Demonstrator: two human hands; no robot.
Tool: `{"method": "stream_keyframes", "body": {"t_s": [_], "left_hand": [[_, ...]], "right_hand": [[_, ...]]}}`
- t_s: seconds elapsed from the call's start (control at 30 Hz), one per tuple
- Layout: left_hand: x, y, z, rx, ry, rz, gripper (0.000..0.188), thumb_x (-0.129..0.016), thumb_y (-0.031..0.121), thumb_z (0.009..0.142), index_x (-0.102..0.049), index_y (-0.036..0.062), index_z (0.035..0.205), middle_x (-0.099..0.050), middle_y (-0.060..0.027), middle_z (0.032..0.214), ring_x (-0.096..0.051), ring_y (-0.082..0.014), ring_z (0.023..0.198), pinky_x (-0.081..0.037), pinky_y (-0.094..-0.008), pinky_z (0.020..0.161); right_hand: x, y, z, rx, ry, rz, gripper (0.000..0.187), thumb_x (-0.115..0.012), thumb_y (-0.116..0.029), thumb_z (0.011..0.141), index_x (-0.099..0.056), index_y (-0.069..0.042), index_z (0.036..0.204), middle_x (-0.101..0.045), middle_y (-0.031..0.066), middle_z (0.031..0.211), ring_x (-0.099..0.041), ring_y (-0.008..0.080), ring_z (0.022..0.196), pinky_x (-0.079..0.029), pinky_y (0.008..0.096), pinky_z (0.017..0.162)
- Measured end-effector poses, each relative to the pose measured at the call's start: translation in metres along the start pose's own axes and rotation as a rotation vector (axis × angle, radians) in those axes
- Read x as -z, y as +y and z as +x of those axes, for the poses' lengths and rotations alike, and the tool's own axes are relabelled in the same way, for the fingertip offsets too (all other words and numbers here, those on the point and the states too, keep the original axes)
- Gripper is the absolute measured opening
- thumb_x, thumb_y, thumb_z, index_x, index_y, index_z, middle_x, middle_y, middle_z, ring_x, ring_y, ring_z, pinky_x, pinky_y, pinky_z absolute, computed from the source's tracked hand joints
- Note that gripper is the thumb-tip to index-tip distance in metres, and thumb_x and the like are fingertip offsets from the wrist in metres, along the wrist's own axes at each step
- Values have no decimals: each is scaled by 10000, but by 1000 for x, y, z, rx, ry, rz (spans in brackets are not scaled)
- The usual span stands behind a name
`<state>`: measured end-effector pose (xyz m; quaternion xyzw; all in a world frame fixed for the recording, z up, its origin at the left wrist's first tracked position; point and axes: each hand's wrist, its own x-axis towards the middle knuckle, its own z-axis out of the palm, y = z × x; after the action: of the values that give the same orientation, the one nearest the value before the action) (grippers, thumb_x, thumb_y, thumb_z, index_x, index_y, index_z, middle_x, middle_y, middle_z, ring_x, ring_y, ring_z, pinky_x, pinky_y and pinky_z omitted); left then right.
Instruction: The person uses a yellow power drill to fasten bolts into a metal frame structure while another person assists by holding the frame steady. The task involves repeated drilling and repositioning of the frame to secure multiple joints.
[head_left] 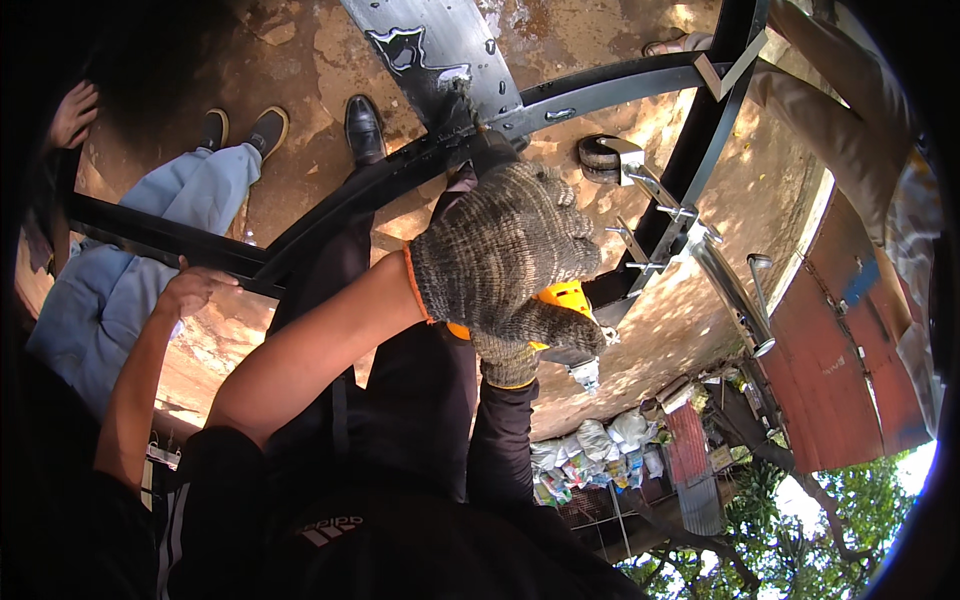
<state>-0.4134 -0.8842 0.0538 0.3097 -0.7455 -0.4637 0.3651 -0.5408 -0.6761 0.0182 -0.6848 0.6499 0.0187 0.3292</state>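
Observation:
Both my hands are on a yellow-and-black power drill (566, 296), mostly covered by the gloves. My left hand (510, 245), in a grey striped knit glove with an orange cuff, is wrapped over the top of its body. Lower down, my right hand (505, 358), in a similar glove with a yellow cuff, is closed round the drill, its fingers largely hidden. The drill's dark front end points away from me at a black metal frame (400, 168), where a wide flat bar (440, 50) meets a curved one. Wet dark fluid lies on that bar.
Bright metal clamps (670, 215) grip the frame at right. A co-worker's bare hand (195, 290) rests on the frame at left; another hand (73, 115) is at the far left. A person in beige trousers (825, 140) stands at right. Stuffed bags (600, 445) lie beyond.

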Motion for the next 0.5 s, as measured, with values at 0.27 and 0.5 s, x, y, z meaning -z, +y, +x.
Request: {"method": "stream_keyframes", "body": {"t_s": [0.27,0.5], "left_hand": [[14,14,9,-2,19,-117,495,-609,587,602,-639,108,724,-574,-47,650,-545,-233,609,-407,-336,575],[6,8,10,-22,64,-137,498,-641,571,582,-638,95,727,-581,-62,678,-557,-239,645,-416,-348,600]], "right_hand": [[42,-21,-8,-70,-129,-99,495,-430,-252,866,-265,-68,1295,-298,115,1323,-268,254,1226,-218,372,1016],[38,-14,-6,-71,-164,-127,508,-377,-304,887,-205,-98,1319,-254,105,1347,-233,246,1242,-198,377,1025]]}}
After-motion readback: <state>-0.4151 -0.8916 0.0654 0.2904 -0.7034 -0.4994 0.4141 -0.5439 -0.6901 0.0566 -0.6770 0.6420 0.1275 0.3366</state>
